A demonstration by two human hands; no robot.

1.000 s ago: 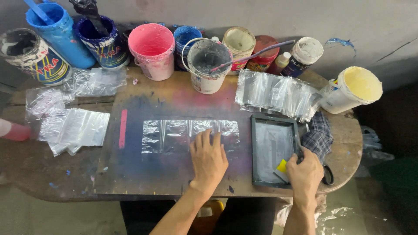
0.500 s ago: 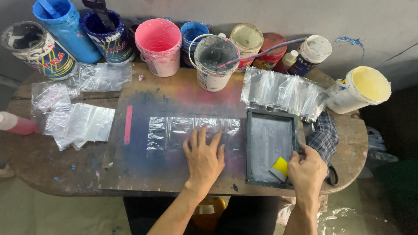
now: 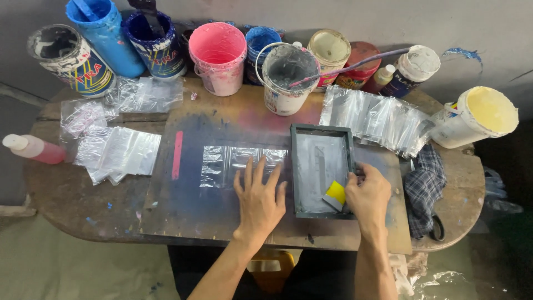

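Observation:
My left hand [image 3: 258,197] lies flat with fingers spread on the dark printing board [image 3: 222,125], its fingertips on a row of clear plastic bags [image 3: 227,161]. My right hand [image 3: 369,197] grips the right edge of a dark screen frame [image 3: 322,129] with a grey mesh. The frame lies on the board, its left edge at the right end of the bags. A yellow squeegee [image 3: 336,193] rests inside the frame's lower right corner, just by my right fingers.
Paint buckets line the back: blue [image 3: 102,33], pink [image 3: 217,53], grey-white [image 3: 288,75], yellow [image 3: 483,114] at the right. Clear bags lie stacked at right [image 3: 377,116] and left [image 3: 119,153]. A red bottle [image 3: 33,149], checked cloth [image 3: 425,189] and scissors [image 3: 438,225] lie near the table's edges.
The screen frame has slid left under my right hand, reaching the right end of the bags. My left hand stays flat on the bags.

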